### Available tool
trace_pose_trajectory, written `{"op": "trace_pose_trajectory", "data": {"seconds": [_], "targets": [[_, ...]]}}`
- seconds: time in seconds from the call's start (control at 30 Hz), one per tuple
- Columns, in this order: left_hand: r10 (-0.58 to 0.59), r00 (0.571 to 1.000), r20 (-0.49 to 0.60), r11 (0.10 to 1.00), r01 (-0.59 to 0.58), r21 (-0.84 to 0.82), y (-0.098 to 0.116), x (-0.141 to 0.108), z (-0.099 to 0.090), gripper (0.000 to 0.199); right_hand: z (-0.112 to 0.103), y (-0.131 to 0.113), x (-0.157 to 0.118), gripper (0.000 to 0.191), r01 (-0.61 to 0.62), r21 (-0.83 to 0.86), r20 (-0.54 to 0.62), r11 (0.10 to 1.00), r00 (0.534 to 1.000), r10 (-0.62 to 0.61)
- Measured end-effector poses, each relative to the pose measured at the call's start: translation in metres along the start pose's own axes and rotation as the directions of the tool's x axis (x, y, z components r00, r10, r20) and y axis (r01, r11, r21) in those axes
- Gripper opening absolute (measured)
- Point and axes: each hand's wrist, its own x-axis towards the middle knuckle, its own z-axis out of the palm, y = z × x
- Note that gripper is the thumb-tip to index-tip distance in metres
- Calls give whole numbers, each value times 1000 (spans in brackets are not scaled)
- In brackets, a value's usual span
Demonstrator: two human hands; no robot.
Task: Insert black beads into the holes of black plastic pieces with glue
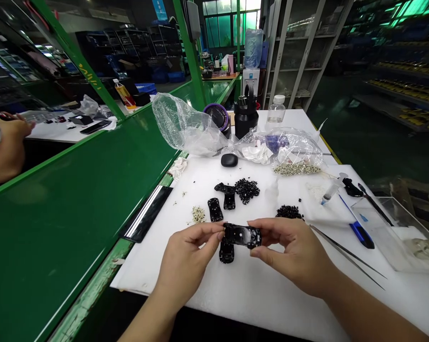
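Low over white tabletop [217, 289], in head view: holding black car-shaped shell [241, 235] crosswise, pinched at opposite ends between thumbs and fingertips of left hand [185, 254] and right hand [296, 251], wrists apart. Lying around: four similar shells [215, 209], two heaps of tiny black parts [247, 190], one cream heap [198, 214]. Bare surface toward near edge; tweezers [323, 235] beside right hand.

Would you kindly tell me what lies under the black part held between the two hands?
Under the held part, another black part lies on the white tabletop, its near end showing. The rest is covered, so its full shape cannot be seen.
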Motion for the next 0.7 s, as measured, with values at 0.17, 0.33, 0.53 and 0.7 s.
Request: {"op": "trace_pose_trajectory", "data": {"seconds": [0.17,0.33,0.53,0.7], "targets": [[-22,1000,12,1000,22,-18,0,1,0,12,2,0,-1,39,159,-75,14,984,987,-159],[-94,994,48,986,100,-136,2,6,0,14,2,1,-2,38,228,-169,12,959,973,-230],[-146,964,222,921,215,-326,-7,15,-7,16,2,3,-5,38,348,-268,34,898,935,-352],[-153,966,207,922,215,-321,-6,15,-8,17,5,2,-6,40,397,-287,28,872,913,-407]]}}
